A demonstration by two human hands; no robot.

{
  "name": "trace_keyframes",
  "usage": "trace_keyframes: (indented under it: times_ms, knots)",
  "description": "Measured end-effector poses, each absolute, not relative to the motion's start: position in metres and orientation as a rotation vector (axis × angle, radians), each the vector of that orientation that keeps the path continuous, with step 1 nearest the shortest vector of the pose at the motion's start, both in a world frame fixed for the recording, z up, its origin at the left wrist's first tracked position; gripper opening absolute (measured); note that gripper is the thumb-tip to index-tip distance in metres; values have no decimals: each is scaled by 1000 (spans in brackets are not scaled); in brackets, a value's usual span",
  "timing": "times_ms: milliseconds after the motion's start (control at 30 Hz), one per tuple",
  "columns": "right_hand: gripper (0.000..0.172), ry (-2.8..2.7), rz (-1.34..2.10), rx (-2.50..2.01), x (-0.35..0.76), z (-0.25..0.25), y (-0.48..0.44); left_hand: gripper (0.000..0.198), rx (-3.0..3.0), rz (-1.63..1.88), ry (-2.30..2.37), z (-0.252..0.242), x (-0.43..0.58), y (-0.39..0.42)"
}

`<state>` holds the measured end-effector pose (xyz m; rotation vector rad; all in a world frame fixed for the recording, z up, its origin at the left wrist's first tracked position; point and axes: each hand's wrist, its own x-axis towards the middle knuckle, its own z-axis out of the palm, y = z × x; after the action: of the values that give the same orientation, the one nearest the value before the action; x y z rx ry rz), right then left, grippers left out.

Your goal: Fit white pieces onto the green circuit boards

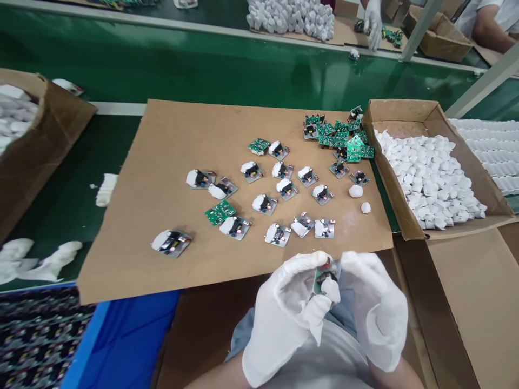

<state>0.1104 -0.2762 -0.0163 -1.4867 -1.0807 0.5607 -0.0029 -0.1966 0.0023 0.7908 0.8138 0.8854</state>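
Note:
My left hand (284, 313), in a white glove, grips a small circuit board (319, 279) between thumb and fingers, tilted up over my lap. A white piece (331, 289) sits at the lower end of this board, by the thumb. My right hand (377, 310), gloved as well, is closed with its fingers curled at the board's right edge. Whether anything is pinched in its fingertips is hidden. Beyond my hands, several circuit boards with white pieces on them (278, 234) lie scattered on the brown cardboard sheet (182, 138).
Green circuit boards (338, 135) are heaped at the sheet's right end, near two loose white pieces (356, 191). A cardboard box (409, 111) of white pieces stands right, another box (60, 124) left. A blue bin (121, 335) is lower left. Across the green belt shows a co-worker's gloved hand (372, 24).

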Motion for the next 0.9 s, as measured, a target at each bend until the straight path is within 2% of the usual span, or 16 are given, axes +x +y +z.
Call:
trace_keyframes:
  times_ms: [100, 167, 267, 433, 633, 800, 900]
  knots:
    - [26, -1020, 621, -1446, 113, -5, -272, 34, 794, 886, 780, 3, -2, -197]
    - [22, -1047, 662, -1421, 112, 2, -265, 40, 846, 892, 783, 0, -4, -198]
    - [26, -1012, 608, -1386, 108, 6, -256, 44, 922, 898, 771, -6, -5, -199]
    - [23, -982, 658, -1403, 105, -8, -262, 36, 938, 931, 714, -13, -5, -200]
    - [53, -1378, 509, -1342, 114, -21, -275, 36, 863, 889, 734, -12, -8, -201]
    - [55, -1623, 459, -1149, 125, -10, -260, 28, 922, 794, 789, -3, -12, -200]
    - [56, -1655, 541, -1085, 129, -8, -257, 30, 870, 771, 748, -1, -12, -200]
